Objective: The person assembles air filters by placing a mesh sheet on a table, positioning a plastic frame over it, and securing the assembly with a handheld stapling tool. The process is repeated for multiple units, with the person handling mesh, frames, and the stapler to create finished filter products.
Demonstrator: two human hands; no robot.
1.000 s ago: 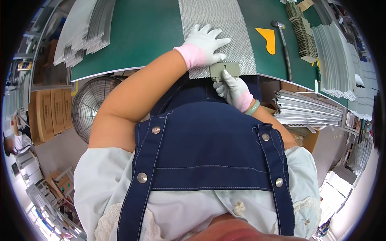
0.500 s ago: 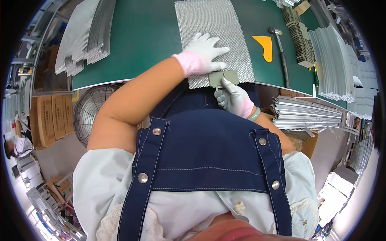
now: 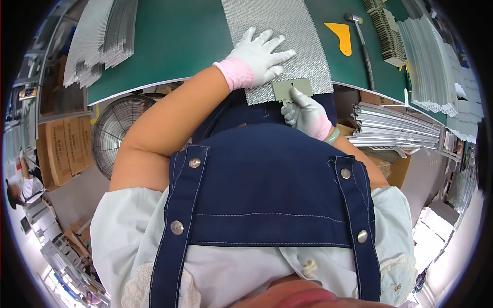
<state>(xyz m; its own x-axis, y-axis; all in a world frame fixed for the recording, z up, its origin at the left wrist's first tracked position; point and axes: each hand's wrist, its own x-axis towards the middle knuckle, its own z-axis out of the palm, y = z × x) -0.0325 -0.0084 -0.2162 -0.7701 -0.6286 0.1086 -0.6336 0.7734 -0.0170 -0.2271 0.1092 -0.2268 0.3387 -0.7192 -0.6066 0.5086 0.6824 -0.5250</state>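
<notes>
A silver, fine-textured mesh sheet (image 3: 280,23) lies lengthwise on the green table (image 3: 174,41), its near end jutting past the table edge toward my body. My left hand (image 3: 257,57), in a white glove with a pink cuff, is spread flat on the sheet with its fingers apart. Close to it, at the sheet's near end, my gloved right hand (image 3: 307,114) grips a flat grey-green plate (image 3: 281,91) with a small dark slot. My thumb rests on the plate's face, while the other fingers curl below it, partly hidden. The plate overlaps the sheet's near edge.
Right of the sheet lie a yellow-orange scraper (image 3: 345,40) and a hammer (image 3: 367,59). Beyond them stand a row of grey-green plates (image 3: 387,38) and stacked pale sheets (image 3: 423,66). More mesh panels (image 3: 100,41) lie at left. A fan (image 3: 115,131) stands below the table.
The table and what lies on it appear slightly higher in the picture. My left hand remains spread on the sheet; my right hand still holds the plate at its near end.
</notes>
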